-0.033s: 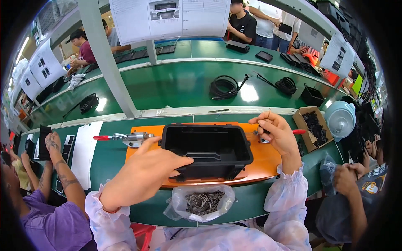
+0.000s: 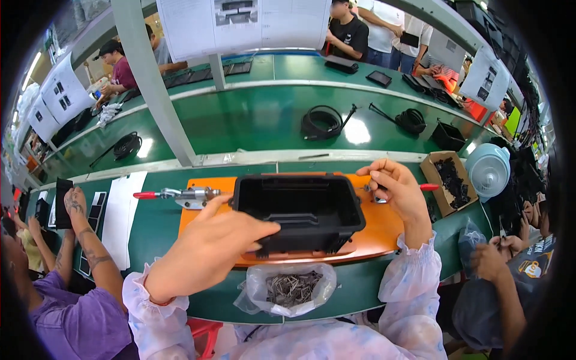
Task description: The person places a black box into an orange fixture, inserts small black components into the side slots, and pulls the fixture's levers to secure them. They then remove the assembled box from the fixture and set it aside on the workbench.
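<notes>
An open black plastic box [image 2: 300, 241] sits on an orange fixture board [image 2: 384, 231] in front of me. My left hand [image 2: 210, 246] is closed on the box's near left side, with a finger over its front rim. Off the box's right end, my right hand [image 2: 393, 189] is raised with thumb and fingers pinched together. A small dark piece seems to be between those fingertips, too little to make out. Close to me, a clear plastic bag [image 2: 255, 297] holds many small metal pins or screws [image 2: 294, 288].
Red-handled toggle clamps [image 2: 195, 197] flank the box. To the right are a cardboard box [image 2: 444, 207] of small black parts and a pale blue fan [image 2: 487, 171]. White sheets [image 2: 123, 219] lie left. Coiled black cables [image 2: 324, 123] rest beyond. Co-workers sit on both sides.
The black box has shifted very slightly away from me and to the right, under my left hand. My right hand stays nearly where it was. The right-hand co-worker's hand has moved a little.
</notes>
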A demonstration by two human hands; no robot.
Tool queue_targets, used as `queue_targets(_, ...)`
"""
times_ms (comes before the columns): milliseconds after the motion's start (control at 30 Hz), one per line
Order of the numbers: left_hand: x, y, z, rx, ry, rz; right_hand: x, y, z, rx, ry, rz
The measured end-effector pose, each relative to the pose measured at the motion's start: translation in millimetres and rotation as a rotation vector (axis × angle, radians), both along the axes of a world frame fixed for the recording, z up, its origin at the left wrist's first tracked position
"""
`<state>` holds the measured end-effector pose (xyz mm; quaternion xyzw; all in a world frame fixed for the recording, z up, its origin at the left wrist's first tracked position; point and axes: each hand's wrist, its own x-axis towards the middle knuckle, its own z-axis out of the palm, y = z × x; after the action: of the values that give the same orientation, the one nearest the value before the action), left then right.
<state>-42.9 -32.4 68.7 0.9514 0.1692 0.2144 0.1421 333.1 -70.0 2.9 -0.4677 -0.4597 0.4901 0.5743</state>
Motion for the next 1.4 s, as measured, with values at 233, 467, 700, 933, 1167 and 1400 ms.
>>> queue_targets(233,12,2,-12,0.061,-0.106,0.023,2,-4,4,-0.054,0.003,0.046)
queue_targets(467,13,-1,-30,-0.113,-0.120,0.035,-9,-14,2,0.050,0.070,0.004)
queue_targets(700,13,-18,-48,0.091,0.013,0.047,-23,-18,8,0.037,-0.105,0.034)
queue_targets(933,12,-15,-62,0.078,0.026,0.059,-38,-8,13,0.018,-0.137,0.043)
queue_targets(1167,16,-24,-78,0.204,-0.005,0.144,-52,7,23,-0.085,-0.245,0.125)
queue_targets(1400,19,-27,-90,0.360,-0.012,0.210,-74,46,37,-0.015,-0.371,0.244)
